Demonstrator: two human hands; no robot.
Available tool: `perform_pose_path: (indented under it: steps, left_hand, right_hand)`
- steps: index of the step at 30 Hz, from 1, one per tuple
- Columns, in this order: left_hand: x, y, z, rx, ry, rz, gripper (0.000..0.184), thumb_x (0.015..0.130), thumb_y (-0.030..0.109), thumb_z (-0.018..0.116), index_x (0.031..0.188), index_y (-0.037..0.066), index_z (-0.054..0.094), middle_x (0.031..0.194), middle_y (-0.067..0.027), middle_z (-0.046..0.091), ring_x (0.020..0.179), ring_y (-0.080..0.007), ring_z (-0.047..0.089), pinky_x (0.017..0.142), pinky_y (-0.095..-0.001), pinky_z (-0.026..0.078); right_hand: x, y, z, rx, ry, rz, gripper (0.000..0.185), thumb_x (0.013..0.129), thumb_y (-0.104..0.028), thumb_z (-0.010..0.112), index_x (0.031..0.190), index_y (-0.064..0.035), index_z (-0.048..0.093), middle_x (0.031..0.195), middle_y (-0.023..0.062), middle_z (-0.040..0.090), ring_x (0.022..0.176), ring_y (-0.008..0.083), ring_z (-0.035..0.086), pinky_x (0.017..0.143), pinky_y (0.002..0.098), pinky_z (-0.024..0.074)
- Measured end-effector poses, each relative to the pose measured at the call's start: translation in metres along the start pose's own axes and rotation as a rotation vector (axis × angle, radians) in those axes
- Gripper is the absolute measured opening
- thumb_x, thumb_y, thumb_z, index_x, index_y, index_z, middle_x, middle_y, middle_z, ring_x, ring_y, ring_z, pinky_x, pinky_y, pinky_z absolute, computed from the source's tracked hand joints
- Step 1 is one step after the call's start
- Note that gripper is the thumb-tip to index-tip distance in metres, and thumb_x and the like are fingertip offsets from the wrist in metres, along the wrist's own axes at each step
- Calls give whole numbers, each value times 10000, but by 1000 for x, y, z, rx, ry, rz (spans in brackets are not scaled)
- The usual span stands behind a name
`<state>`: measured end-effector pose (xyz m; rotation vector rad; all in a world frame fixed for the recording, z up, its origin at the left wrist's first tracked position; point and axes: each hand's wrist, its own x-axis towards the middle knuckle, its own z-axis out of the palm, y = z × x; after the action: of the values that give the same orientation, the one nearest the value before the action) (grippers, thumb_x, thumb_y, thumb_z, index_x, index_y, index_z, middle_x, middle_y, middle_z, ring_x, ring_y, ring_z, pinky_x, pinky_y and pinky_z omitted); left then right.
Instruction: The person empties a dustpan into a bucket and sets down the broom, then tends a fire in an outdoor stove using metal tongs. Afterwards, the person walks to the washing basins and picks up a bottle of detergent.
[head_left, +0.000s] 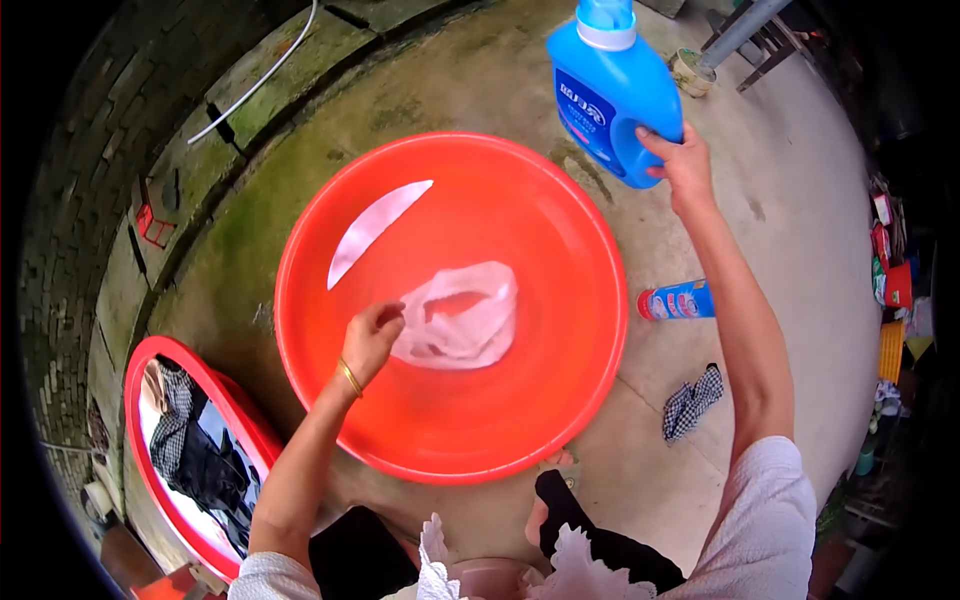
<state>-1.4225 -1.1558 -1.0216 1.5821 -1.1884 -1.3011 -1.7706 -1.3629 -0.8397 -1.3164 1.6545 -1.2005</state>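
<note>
My right hand (680, 165) is wrapped round the handle of a blue laundry detergent bottle (590, 95), raised beyond the far right rim of a large red basin (452, 476). The bottle's top is cut off by the frame edge. Over the left part of the basin hovers my left hand (370, 345), a gold bangle on its wrist. Its fingers are curled together, and what they hold, if anything, is too small to make out. Right beside them a pale pink cloth (485, 330) lies in the basin; whether they touch it is unclear.
A second red basin (262, 425) with dark and checkered clothes (205, 480) stands at the left. On the ground to the right lie a blue-and-red canister (675, 301) and a checkered cloth (692, 403). A potted plant (692, 72) is at the back.
</note>
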Motion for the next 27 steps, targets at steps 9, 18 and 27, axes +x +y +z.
perform_pose_path:
  steps: [9,18,27]
  left_hand:
    - [-55,115,-69,-193,57,135,292,826,91,507,1092,-30,501,883,-73,582,769,-114,563,668,-236,441]
    - [-236,216,-120,-77,23,399,375,869,283,495,1124,7,495,869,-63,556,786,-128,520,716,-261,429]
    - [-376,200,-111,-79,265,426,386,786,311,589,994,-12,546,840,-148,604,801,-198,581,739,-309,446]
  right_hand:
    - [-161,-115,-12,-326,-532,-415,284,660,-135,710,912,-49,612,769,52,629,697,121,587,659,270,469]
    - [-337,-214,-33,-618,-883,-428,367,659,-320,699,883,-43,612,767,135,631,714,236,622,648,327,471]
    - [-467,-253,-64,-466,-884,-498,325,644,-209,720,889,-31,601,768,123,631,716,217,622,653,306,470]
